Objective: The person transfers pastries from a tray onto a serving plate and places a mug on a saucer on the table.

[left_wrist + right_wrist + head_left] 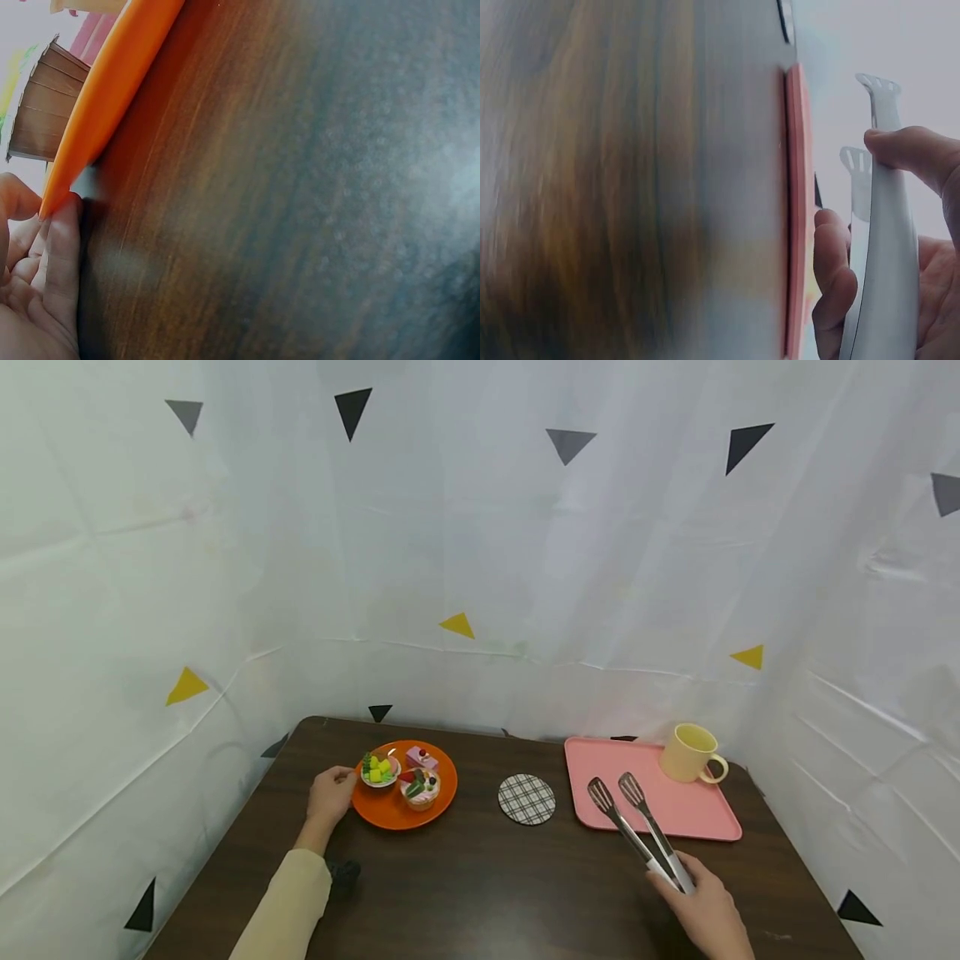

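Observation:
My left hand [330, 799] pinches the left rim of an orange plate [442, 793], thumb and finger on either side of its edge in the left wrist view. On the plate sit a small cup of green and yellow pieces [380, 770], a pink cake slice [422, 757] and a cupcake-like dessert [419, 787] with cream and fruit. My right hand [705, 906] grips metal tongs [637, 822] by their handles. The tongs' slotted tips stand apart, overlapping the front left of a pink tray [615, 760] in the head view.
A yellow mug [688, 753] stands at the tray's back right corner. Between plate and tray lies a round checked coaster [527, 799]. The dark wooden table [480, 877] meets white curtains [480, 543] printed with triangles at the back and sides.

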`<state>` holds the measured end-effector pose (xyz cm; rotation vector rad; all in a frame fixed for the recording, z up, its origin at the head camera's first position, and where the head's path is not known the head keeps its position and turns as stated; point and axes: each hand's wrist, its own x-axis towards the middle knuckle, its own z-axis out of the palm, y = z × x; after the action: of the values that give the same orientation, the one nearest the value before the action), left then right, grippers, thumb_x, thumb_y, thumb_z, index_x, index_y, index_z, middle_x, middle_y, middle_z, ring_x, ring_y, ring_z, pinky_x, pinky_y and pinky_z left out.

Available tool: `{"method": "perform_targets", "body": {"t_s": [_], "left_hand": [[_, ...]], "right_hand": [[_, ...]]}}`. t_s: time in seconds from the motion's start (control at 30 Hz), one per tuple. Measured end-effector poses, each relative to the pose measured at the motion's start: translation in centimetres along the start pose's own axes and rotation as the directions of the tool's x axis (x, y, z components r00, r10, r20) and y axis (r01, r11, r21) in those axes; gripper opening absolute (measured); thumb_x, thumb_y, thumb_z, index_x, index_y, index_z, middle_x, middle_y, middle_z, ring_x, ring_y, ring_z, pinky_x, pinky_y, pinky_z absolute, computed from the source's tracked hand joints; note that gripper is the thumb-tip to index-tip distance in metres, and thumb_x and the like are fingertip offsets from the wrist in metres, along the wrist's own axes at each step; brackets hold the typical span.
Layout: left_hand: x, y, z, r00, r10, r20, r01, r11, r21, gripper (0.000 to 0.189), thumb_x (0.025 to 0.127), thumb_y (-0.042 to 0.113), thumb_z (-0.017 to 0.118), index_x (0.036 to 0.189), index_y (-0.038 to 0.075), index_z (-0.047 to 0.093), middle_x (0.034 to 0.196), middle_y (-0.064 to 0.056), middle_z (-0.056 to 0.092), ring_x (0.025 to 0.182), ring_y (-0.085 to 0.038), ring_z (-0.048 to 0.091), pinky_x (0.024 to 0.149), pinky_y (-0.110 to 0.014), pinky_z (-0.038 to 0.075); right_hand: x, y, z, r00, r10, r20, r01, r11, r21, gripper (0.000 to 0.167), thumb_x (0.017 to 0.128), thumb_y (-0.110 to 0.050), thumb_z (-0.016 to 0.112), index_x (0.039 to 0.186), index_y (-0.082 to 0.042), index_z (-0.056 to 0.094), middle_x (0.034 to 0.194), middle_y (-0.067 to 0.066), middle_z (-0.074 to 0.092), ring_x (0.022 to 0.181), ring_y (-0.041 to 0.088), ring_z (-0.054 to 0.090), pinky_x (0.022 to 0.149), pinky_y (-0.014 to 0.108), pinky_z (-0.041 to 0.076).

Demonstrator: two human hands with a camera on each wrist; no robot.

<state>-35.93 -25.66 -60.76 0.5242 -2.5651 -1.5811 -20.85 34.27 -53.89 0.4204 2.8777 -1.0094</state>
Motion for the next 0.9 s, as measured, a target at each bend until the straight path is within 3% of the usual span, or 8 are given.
{"method": "perform_targets", "body": {"t_s": [0.23, 0.4, 0.63, 0.9], "left_hand": [[0.1, 0.0, -0.2, 1.0, 0.012, -0.01, -0.012, 1.0, -0.002, 0.043, 0.11, 0.03, 0.051, 0.136, 0.001, 0.068, 0.119, -0.019, 0.073, 0.079, -0.02, 0.065, 0.065, -0.028, 0.055], [-0.1, 0.1, -0.1, 1.0, 0.01, 0.004, -0.01, 1.0, -0.009, 0.043, 0.11, 0.03, 0.051, 0.137, 0.0, 0.068, 0.12, -0.02, 0.072, 0.08, -0.02, 0.066, 0.065, -0.028, 0.056], [-0.1, 0.8, 0.1, 1.0, 0.02, -0.005, -0.02, 1.0, -0.015, 0.044, 0.11, 0.033, 0.052, 0.136, 0.001, 0.069, 0.125, -0.02, 0.072, 0.094, -0.024, 0.07, 0.071, -0.027, 0.058], [-0.3, 0.4, 0.2, 1.0, -0.006, -0.002, 0.006, 1.0, 0.0, 0.044, 0.111, 0.033, 0.051, 0.137, 0.002, 0.068, 0.128, -0.021, 0.071, 0.098, -0.026, 0.069, 0.072, -0.028, 0.057]], "right_hand": [[0.4, 1.7, -0.9, 1.0, 0.028, -0.012, -0.029, 0.999, -0.03, 0.096, 0.095, -0.067, 0.07, 0.154, 0.004, 0.044, 0.124, 0.031, 0.068, 0.089, 0.03, 0.064, 0.065, 0.038, 0.047], [0.4, 3.2, -1.5, 0.999, 0.046, -0.016, -0.047, 0.996, -0.07, 0.096, 0.095, -0.067, 0.07, 0.154, 0.004, 0.043, 0.131, 0.037, 0.064, 0.094, 0.036, 0.067, 0.069, 0.047, 0.052], [0.4, 5.0, -2.3, 0.991, 0.133, -0.026, -0.134, 0.988, -0.077, 0.1, 0.092, -0.067, 0.072, 0.15, 0.009, 0.041, 0.119, 0.035, 0.065, 0.091, 0.039, 0.064, 0.072, 0.052, 0.053], [0.4, 6.3, -2.6, 0.979, 0.194, -0.07, -0.2, 0.976, -0.088, 0.099, 0.091, -0.066, 0.074, 0.144, 0.012, 0.043, 0.125, 0.041, 0.06, 0.097, 0.047, 0.065, 0.079, 0.06, 0.052]]}}
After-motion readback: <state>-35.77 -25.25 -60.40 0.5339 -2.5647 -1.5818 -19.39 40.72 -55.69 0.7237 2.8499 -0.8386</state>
